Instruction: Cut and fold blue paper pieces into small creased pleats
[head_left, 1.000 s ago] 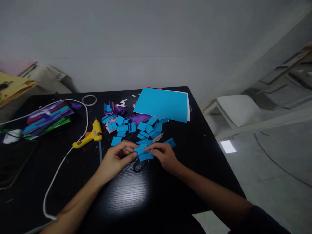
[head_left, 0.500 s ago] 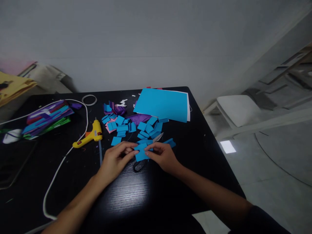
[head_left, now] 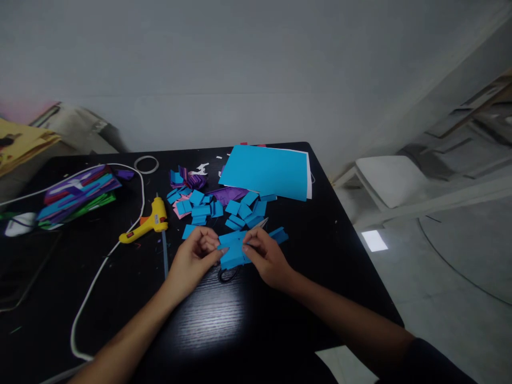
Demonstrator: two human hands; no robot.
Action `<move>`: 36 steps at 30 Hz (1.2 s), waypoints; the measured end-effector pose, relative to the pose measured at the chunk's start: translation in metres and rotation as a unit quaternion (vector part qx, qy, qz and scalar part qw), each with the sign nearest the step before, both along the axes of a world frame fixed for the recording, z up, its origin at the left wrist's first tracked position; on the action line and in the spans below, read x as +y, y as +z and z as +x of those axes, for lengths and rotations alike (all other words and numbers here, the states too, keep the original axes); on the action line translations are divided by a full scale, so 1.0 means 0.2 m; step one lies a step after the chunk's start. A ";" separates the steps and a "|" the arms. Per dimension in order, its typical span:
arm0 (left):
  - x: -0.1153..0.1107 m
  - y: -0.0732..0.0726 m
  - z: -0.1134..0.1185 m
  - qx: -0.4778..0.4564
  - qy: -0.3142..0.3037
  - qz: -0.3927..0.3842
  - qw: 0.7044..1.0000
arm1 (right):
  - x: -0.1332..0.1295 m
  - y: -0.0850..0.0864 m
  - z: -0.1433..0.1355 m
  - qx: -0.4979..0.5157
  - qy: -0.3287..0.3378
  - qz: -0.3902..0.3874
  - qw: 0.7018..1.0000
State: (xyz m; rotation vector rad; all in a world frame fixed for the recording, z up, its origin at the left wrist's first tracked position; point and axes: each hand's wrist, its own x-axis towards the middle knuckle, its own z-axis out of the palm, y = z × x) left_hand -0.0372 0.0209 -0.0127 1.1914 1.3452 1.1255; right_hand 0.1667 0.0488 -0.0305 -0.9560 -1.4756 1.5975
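Between my hands is a piece of blue paper with creases in it. My left hand pinches its left side between thumb and fingers. The right side is pinched by my right hand. Beneath the paper lie scissors, with a dark handle below it and the blade tips sticking out above my right hand. Several small blue paper pieces lie scattered just beyond my hands, some folded. Another folded blue strip rests to the right of the scissors.
On the black table a yellow glue gun lies left, with a white cable curving past it. Large blue sheets lie at the back, coloured paper bundles at the far left. A white stool stands right.
The blue paper between my hands has shifted in angle and shows more of its creased surface. My left fingers have curled and lifted slightly; my right fingers have moved up a little.
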 end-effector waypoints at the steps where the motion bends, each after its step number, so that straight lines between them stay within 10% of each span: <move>1: 0.00 0.00 0.00 -0.008 -0.001 -0.006 1.000 | 0.00 0.00 0.00 0.004 -0.001 -0.001 1.000; 36: -0.01 0.00 -0.01 0.039 -0.039 -0.101 0.993 | 0.04 -0.01 -0.02 0.112 0.028 -0.202 0.973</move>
